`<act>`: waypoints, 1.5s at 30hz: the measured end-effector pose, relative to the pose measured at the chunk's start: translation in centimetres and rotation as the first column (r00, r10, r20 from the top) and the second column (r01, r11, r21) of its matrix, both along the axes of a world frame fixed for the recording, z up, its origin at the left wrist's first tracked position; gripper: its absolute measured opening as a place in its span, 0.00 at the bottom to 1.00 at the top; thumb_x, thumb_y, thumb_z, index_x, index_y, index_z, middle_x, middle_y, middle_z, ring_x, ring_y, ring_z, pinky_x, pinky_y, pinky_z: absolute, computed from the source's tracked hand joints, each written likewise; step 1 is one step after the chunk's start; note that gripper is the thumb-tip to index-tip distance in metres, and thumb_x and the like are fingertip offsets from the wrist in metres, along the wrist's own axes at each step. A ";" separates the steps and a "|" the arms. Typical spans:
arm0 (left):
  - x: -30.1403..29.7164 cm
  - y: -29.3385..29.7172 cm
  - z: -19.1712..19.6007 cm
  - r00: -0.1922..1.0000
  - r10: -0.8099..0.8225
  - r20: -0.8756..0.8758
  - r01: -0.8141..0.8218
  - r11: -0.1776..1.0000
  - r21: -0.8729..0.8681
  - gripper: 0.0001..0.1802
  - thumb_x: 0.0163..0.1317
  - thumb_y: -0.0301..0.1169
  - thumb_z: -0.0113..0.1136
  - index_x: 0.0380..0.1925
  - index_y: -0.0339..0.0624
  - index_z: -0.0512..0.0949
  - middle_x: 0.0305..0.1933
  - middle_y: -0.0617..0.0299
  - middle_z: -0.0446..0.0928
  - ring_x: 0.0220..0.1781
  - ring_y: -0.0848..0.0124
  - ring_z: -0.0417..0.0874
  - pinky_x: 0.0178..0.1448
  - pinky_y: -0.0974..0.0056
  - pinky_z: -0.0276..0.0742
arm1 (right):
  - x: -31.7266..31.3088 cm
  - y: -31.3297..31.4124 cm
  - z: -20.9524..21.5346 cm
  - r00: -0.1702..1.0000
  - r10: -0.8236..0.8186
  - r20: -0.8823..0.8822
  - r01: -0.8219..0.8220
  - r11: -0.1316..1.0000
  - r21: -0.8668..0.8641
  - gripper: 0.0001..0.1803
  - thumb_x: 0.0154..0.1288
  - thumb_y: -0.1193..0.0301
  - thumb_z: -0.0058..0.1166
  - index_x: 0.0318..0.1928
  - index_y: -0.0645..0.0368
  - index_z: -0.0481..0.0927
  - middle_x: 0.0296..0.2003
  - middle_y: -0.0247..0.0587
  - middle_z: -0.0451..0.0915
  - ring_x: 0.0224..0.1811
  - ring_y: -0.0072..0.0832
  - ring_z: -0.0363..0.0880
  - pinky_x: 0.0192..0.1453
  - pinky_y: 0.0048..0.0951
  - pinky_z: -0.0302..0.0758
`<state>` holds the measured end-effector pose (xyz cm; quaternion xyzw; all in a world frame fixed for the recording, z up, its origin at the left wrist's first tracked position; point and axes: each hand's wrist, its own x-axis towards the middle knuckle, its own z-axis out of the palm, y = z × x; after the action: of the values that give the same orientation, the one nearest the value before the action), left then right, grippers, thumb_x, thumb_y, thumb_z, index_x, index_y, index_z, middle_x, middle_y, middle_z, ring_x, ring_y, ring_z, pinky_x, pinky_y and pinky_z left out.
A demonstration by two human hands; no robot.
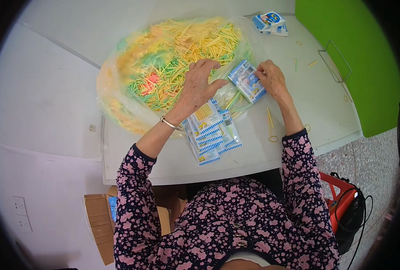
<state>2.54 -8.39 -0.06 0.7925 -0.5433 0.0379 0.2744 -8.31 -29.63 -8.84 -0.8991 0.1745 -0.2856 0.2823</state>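
Holding the little blue packet (248, 81) at twelve o'clock between my left hand (199, 87) and right hand (272, 80), fingers pinched, I feared it could slip onto the sticks (177, 54) at eleven o'clock.

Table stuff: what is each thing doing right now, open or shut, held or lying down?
Clear plastic bag: open, full of colourful sticks.
Blue-and-white packet: held in both hands.
Left hand: over the sticks, thumb on packet.
Right hand: gripping the packet.
Packet pile: lying flat.
Cardboard box: open.
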 end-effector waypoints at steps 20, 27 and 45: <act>1.1 -3.1 -1.3 0.965 0.051 -0.256 -0.012 0.988 0.152 0.23 0.52 0.35 0.64 0.45 0.32 0.73 0.35 0.55 0.79 0.37 0.65 0.80 0.45 0.63 0.74 | -1.9 0.8 5.3 0.952 0.228 0.207 -0.250 0.964 0.091 0.08 0.60 0.73 0.54 0.35 0.68 0.78 0.28 0.41 0.77 0.27 0.27 0.73 0.32 0.25 0.68; 1.3 -3.3 -0.7 0.987 -0.106 -0.121 0.094 0.990 -0.105 0.27 0.51 0.35 0.64 0.49 0.33 0.70 0.43 0.48 0.77 0.42 0.61 0.79 0.50 0.62 0.74 | -1.8 1.0 5.7 0.938 0.274 0.213 -0.305 0.943 0.130 0.08 0.59 0.73 0.55 0.35 0.66 0.79 0.28 0.40 0.78 0.30 0.29 0.73 0.35 0.28 0.69; 1.9 -2.6 -0.9 0.834 -0.028 -0.552 0.094 0.991 0.092 0.15 0.51 0.34 0.64 0.31 0.32 0.77 0.23 0.65 0.75 0.26 0.80 0.68 0.34 0.72 0.67 | -3.0 -1.4 5.5 0.953 0.267 0.146 -0.303 0.790 0.534 0.10 0.62 0.68 0.55 0.36 0.64 0.82 0.26 0.24 0.77 0.30 0.11 0.68 0.36 0.16 0.65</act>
<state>4.46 -10.96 -0.92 0.7667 -0.4682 -0.2311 0.3735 -11.31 -30.99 -3.30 -0.7863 0.1027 -0.2055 0.5736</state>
